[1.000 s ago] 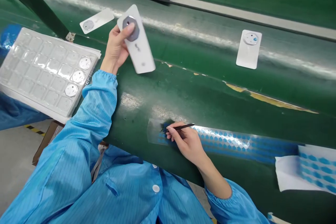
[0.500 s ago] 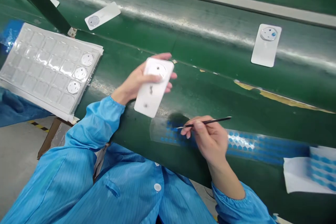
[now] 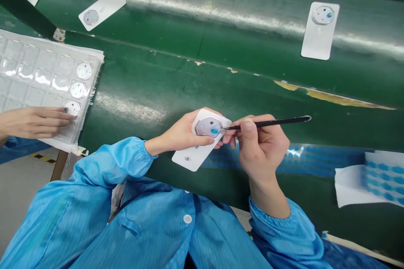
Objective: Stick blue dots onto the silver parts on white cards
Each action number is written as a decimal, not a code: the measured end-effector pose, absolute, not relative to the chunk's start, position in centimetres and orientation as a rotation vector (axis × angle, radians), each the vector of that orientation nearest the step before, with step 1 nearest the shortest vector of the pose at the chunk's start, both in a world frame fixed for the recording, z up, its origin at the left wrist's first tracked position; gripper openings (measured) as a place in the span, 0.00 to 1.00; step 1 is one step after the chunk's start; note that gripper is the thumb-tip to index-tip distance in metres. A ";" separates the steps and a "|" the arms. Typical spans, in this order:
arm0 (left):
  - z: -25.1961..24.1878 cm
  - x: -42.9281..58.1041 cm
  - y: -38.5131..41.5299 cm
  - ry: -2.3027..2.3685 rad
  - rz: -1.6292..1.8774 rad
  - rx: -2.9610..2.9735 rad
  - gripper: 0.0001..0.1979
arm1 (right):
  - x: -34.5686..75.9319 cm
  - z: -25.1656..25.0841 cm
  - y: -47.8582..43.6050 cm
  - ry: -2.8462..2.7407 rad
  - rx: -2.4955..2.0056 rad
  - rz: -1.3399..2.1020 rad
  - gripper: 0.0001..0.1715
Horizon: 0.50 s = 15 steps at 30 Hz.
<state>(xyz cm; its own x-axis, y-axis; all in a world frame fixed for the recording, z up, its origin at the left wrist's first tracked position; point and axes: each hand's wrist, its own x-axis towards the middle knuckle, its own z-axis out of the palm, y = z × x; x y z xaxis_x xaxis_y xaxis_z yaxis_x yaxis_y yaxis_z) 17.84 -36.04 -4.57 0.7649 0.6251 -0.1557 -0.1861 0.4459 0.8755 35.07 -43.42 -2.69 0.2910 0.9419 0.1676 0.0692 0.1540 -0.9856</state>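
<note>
With the left hand [image 3: 181, 136] gripping the white plate [image 3: 202, 151] above the table [image 3: 142, 88], brace its octagonal disc [image 3: 204, 125] and angle the fine-tipped black tool [image 3: 287, 121], pinched in the right hand [image 3: 263, 147], low against the blue dot [image 3: 214, 131] to avoid scratching.

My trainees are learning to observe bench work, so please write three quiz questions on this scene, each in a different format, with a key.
1. Multiple choice: What does the person's right hand hold?
A) scissors
B) a slim black tool
C) a roll of tape

2. True or false: The co-worker's hand is on the blue-dotted strip.

3. Fill in the blank: The tool's tip is at a small ____ spot on the silvery disc of the white card in the left hand.

Key: 1. B. 2. False; it is at the clear tray. 3. Blue.
</note>
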 end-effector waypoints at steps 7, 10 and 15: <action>-4.7 17.9 -36.1 0.519 0.514 1.014 0.23 | 35.0 -2.6 -43.4 -1.089 -1.297 0.832 0.13; -4.7 17.9 -36.0 0.532 0.505 1.028 0.24 | 35.0 -2.7 -43.4 -1.105 -1.290 0.829 0.12; -4.6 17.7 -36.0 0.542 0.509 1.061 0.23 | 35.0 -2.9 -43.4 -1.100 -1.282 0.827 0.12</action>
<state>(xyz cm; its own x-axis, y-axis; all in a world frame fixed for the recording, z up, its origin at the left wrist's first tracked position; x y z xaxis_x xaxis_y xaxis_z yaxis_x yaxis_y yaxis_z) 17.73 -36.01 -4.65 0.7600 0.6277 -0.1684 -0.1285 0.3991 0.9078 34.99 -43.43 -2.92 0.3010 0.9391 0.1656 0.1015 0.1411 -0.9848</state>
